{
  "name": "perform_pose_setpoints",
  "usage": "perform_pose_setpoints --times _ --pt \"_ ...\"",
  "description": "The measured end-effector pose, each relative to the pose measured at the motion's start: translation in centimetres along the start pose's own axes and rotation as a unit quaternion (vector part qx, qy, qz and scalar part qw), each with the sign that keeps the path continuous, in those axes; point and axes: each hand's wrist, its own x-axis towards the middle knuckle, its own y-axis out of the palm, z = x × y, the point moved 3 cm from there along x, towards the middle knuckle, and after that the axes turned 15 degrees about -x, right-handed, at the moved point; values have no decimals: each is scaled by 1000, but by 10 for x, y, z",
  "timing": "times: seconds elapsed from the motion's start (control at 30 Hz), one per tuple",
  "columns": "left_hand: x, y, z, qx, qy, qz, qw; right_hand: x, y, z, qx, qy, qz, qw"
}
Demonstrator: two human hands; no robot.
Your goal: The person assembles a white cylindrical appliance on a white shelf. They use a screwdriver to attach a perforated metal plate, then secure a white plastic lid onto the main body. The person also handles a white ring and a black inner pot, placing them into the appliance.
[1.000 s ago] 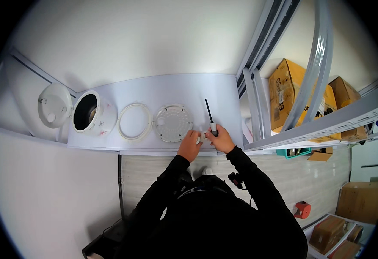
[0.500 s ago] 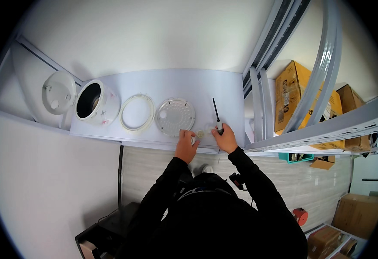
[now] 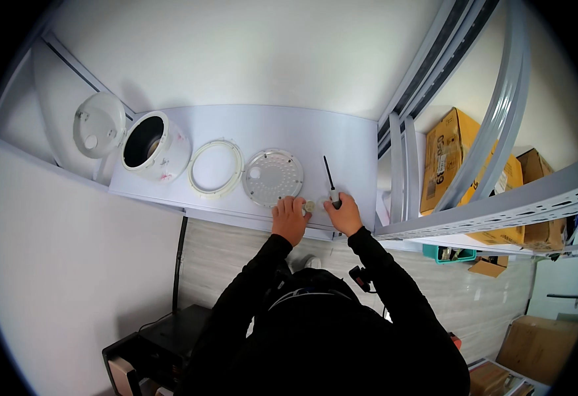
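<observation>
My right hand [image 3: 343, 216] is closed round the handle of a screwdriver [image 3: 334, 195], whose dark shaft points away from me across the table. My left hand [image 3: 291, 218] is at the table's near edge, its thumb and index finger at a small round yellowish part [image 3: 309, 206]. A small translucent piece [image 3: 322, 204] lies between the hands, partly hidden by my right fingers. Just beyond my left fingers is a round grey plate [image 3: 273, 178] with many small holes. To its left lies a white ring [image 3: 195, 167].
A white rice cooker body [image 3: 170, 158] lies on its side at the left, its round lid [image 3: 99, 125] swung open. Metal shelving [image 3: 397, 171] borders the table's right end, with a yellow carton [image 3: 448, 155] behind it. A teal bin [image 3: 448, 255] sits low at the right.
My left hand has shifted right, its fingers now meeting the small round part. The right hand keeps hold of the screwdriver. The view has tilted slightly.
</observation>
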Motion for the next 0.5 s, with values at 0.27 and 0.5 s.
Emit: perform_pose_setpoints --times 0.27,0.5 --pt "2 4 1 50 16 5 999 -3 -14 18 -15 -46 -50 998" --pt "10 6 -1 109 2 22 994 -3 -22 29 28 -71 -21 997"
